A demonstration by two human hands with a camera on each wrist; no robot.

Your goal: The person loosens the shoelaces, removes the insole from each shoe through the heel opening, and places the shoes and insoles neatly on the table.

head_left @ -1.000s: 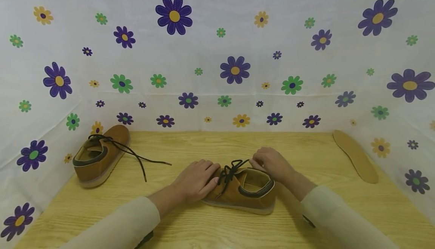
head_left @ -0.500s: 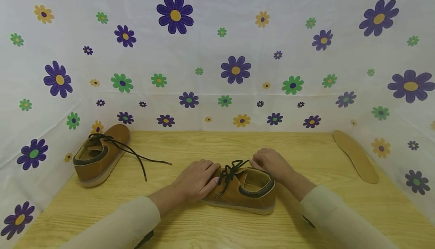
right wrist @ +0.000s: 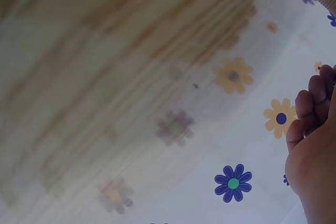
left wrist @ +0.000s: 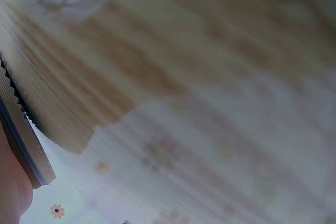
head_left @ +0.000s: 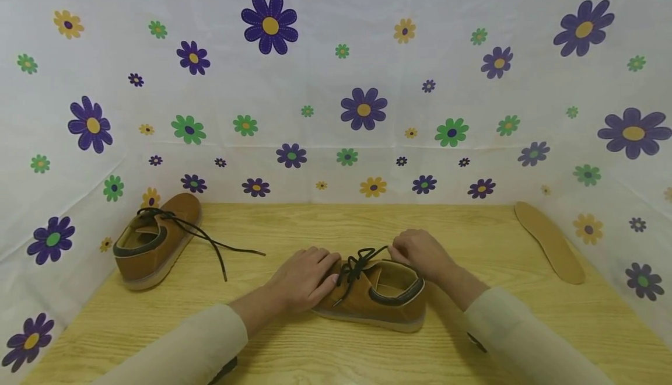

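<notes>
A brown shoe (head_left: 362, 309) sits on the table in the middle of the head view, toe to the left. Its dark shoelace (head_left: 357, 263) is tied in a bow with loops. Over the toe lies my left hand (head_left: 304, 277), gripping it with fingers across the top and thumb near the laces. My right hand (head_left: 422, 254) pinches a strand of the lace above the shoe's collar. In the left wrist view the shoe's sole edge (left wrist: 26, 135) shows beside part of the left hand (left wrist: 11, 182). Curled fingers of the right hand (right wrist: 317, 129) appear in the right wrist view; the lace is hidden there.
A second brown shoe (head_left: 152, 251) stands at the left, its long loose lace (head_left: 210, 237) trailing onto the wooden table (head_left: 294, 350). A tan insole (head_left: 550, 244) lies at the right. A flower-patterned white sheet (head_left: 315, 70) encloses the back and sides.
The right hand has shifted very slightly to the right with the lace strand. Left hand and shoe have stayed put.
</notes>
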